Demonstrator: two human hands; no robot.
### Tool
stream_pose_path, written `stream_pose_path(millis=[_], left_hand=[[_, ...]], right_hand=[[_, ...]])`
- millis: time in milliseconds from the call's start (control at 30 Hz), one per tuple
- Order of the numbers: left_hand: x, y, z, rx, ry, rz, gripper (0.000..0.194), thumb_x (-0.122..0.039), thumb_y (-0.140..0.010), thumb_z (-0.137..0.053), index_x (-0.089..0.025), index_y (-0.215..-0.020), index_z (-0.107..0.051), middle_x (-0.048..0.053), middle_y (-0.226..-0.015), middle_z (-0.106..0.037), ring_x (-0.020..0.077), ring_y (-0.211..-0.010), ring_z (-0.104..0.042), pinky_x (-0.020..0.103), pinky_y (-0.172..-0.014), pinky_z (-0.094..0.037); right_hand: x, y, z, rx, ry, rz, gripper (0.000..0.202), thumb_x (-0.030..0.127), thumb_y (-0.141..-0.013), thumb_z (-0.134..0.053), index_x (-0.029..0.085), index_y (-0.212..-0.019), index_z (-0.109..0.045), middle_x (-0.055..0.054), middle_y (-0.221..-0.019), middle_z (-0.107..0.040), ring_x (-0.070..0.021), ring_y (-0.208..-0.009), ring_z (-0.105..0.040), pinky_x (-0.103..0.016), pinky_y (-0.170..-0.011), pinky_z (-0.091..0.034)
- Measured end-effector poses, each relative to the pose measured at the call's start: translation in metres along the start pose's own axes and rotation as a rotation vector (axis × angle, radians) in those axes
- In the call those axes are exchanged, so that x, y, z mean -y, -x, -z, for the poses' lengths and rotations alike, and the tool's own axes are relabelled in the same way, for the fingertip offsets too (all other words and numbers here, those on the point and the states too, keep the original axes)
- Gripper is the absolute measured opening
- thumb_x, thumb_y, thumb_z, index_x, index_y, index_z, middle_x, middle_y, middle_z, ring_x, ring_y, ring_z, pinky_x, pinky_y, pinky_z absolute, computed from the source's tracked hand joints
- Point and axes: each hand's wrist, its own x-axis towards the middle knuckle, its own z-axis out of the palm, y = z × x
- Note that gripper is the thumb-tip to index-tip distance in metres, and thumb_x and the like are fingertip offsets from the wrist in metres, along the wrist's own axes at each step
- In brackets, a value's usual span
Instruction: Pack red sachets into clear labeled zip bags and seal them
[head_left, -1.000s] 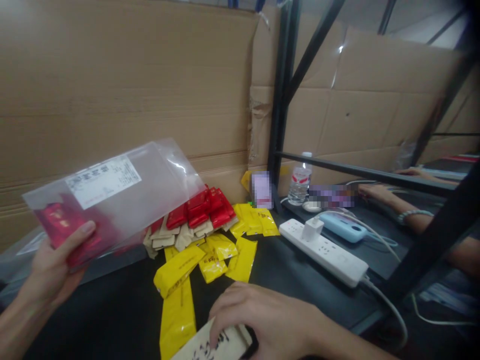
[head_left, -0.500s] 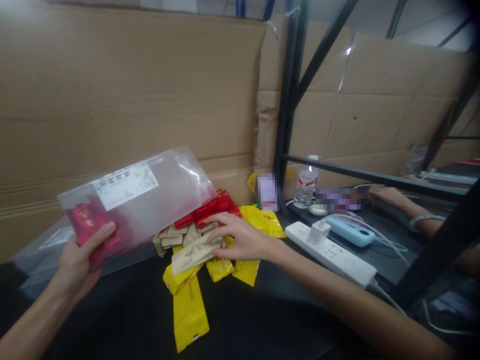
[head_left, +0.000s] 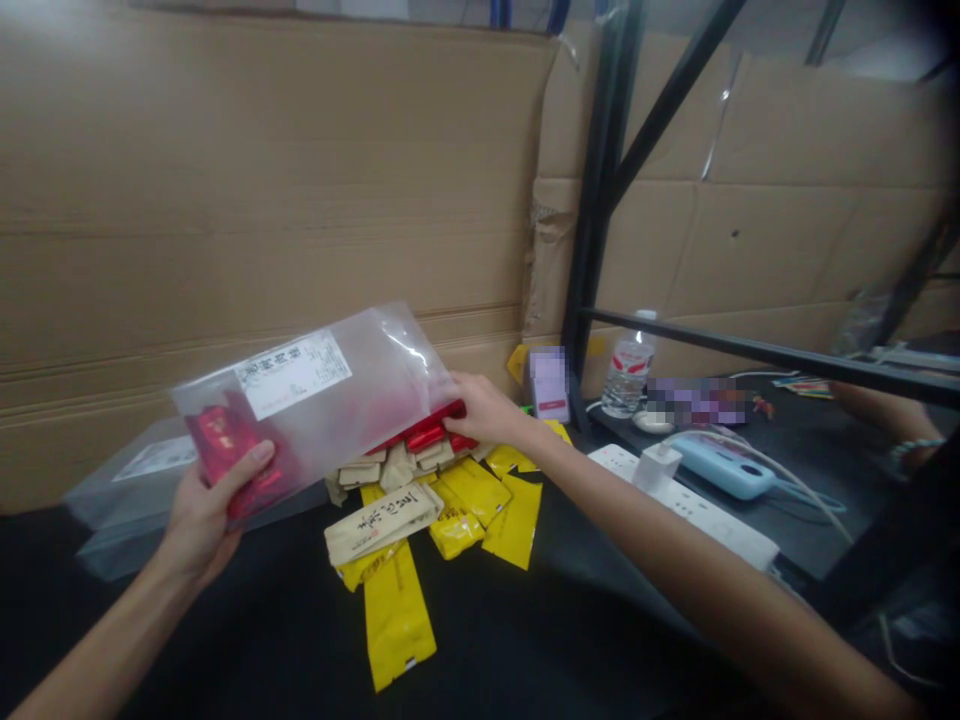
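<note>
My left hand (head_left: 217, 510) is closed round the lower left end of a frosted plastic bag (head_left: 375, 360) with a white printed label (head_left: 294, 374). Through the plastic, red foil packets (head_left: 225, 430) show under my thumb. At the bag's right end, my right hand (head_left: 484, 410) pinches a red packet (head_left: 454, 410); its fingertips are partly hidden. Below it are more red packets (head_left: 426, 436) and small beige paper packets (head_left: 397, 466). A longer beige packet with dark characters (head_left: 384, 520) lies over yellow packets (head_left: 401, 615) on the black table.
More frosted bags (head_left: 112, 510) lie behind my left hand. A black metal post (head_left: 592, 230) stands before cardboard walls (head_left: 300, 180). To the right are a phone (head_left: 550, 385), water bottle (head_left: 628, 368), white power strip (head_left: 712, 525), blue device (head_left: 724, 468) and another person's arm (head_left: 877, 412).
My right hand has left the long beige packet and moved up to the red packets by the bag's end. That beige packet now lies on the yellow ones. The view has shifted slightly left.
</note>
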Motion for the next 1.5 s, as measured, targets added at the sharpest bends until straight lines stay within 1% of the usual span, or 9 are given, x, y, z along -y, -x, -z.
stream_pose_path(millis=[367, 533, 700, 767, 900, 1067, 1200, 1333, 1500], left_hand=[[0.002, 0.001, -0.003, 0.000, 0.018, -0.005, 0.055, -0.018, -0.059, -0.098, -0.015, -0.107, -0.071, -0.003, -0.093, -0.079, 0.0116, -0.075, -0.074, 0.017, -0.072, -0.063], [0.004, 0.002, -0.004, -0.003, 0.019, -0.004, 0.052, -0.016, -0.062, -0.096, -0.015, -0.107, -0.071, -0.002, -0.095, -0.080, 0.0123, -0.077, -0.074, 0.018, -0.074, -0.063], [0.003, 0.002, 0.000, -0.014, 0.038, -0.012, 0.052, -0.016, -0.062, -0.096, -0.016, -0.108, -0.070, -0.003, -0.094, -0.079, 0.0115, -0.076, -0.074, 0.017, -0.072, -0.063], [0.002, 0.002, 0.000, -0.004, 0.046, -0.011, 0.050, -0.017, -0.064, -0.095, -0.017, -0.107, -0.070, -0.003, -0.094, -0.079, 0.0111, -0.075, -0.074, 0.017, -0.073, -0.063], [0.001, 0.002, 0.001, 0.021, 0.053, -0.006, 0.045, -0.021, -0.064, -0.095, -0.016, -0.103, -0.072, -0.001, -0.090, -0.079, 0.0114, -0.071, -0.073, 0.017, -0.072, -0.063], [0.008, 0.003, 0.005, 0.073, -0.002, 0.040, 0.048, -0.017, -0.061, -0.094, -0.016, -0.104, -0.073, 0.005, -0.093, -0.080, 0.0154, -0.070, -0.075, 0.021, -0.066, -0.065], [0.016, 0.008, 0.002, 0.123, -0.063, 0.080, 0.053, -0.018, -0.056, -0.097, -0.017, -0.103, -0.072, 0.004, -0.090, -0.080, 0.0159, -0.067, -0.075, 0.022, -0.063, -0.065], [0.019, 0.017, -0.008, 0.147, -0.078, 0.111, 0.057, -0.020, -0.056, -0.098, -0.017, -0.105, -0.070, 0.005, -0.095, -0.081, 0.0171, -0.068, -0.077, 0.023, -0.062, -0.066], [0.019, 0.026, -0.014, 0.191, -0.110, 0.135, 0.060, -0.027, -0.058, -0.097, -0.018, -0.109, -0.066, 0.007, -0.098, -0.081, 0.0203, -0.070, -0.079, 0.024, -0.062, -0.066]], right_hand=[[0.000, 0.009, 0.013, 0.015, -0.106, 0.077, 0.025, 0.012, -0.078, -0.070, 0.020, -0.101, -0.072, -0.007, -0.109, -0.068, -0.0224, -0.103, -0.064, -0.037, -0.094, -0.048], [0.002, 0.008, 0.007, -0.038, -0.062, 0.074, 0.045, 0.003, -0.078, -0.066, 0.023, -0.118, -0.073, -0.005, -0.106, -0.071, -0.0211, -0.098, -0.064, -0.037, -0.094, -0.048], [0.003, 0.009, 0.004, -0.097, -0.159, 0.041, 0.027, 0.014, -0.081, -0.072, 0.025, -0.104, -0.080, -0.006, -0.108, -0.071, -0.0200, -0.095, -0.067, -0.036, -0.088, -0.050], [0.004, 0.012, 0.006, -0.198, -0.291, 0.000, 0.017, 0.019, -0.079, -0.077, 0.025, -0.095, -0.082, -0.005, -0.107, -0.073, -0.0209, -0.098, -0.068, -0.037, -0.092, -0.050], [-0.001, 0.021, 0.015, -0.608, -0.673, -0.212, 0.017, 0.030, -0.074, -0.086, 0.022, -0.088, -0.080, -0.005, -0.100, -0.077, -0.0209, -0.096, -0.069, -0.035, -0.092, -0.053], [-0.022, 0.046, 0.029, -0.809, -0.898, -0.388, 0.035, 0.051, -0.080, -0.079, 0.019, -0.093, -0.072, -0.002, -0.076, -0.073, -0.0136, -0.061, -0.066, -0.024, -0.054, -0.052], [-0.021, 0.062, 0.030, -0.781, -1.013, -0.429, 0.037, 0.053, -0.075, -0.083, 0.022, -0.091, -0.070, 0.000, -0.078, -0.073, -0.0109, -0.060, -0.065, -0.021, -0.053, -0.052], [0.004, 0.067, 0.021, -0.586, -1.026, -0.434, 0.035, 0.040, -0.065, -0.092, 0.018, -0.088, -0.077, -0.005, -0.083, -0.077, -0.0160, -0.064, -0.069, -0.027, -0.059, -0.057], [0.032, 0.067, 0.021, -0.469, -0.646, -0.210, 0.015, 0.029, -0.070, -0.091, 0.022, -0.077, -0.080, -0.001, -0.076, -0.074, -0.0152, -0.069, -0.065, -0.029, -0.066, -0.053]])
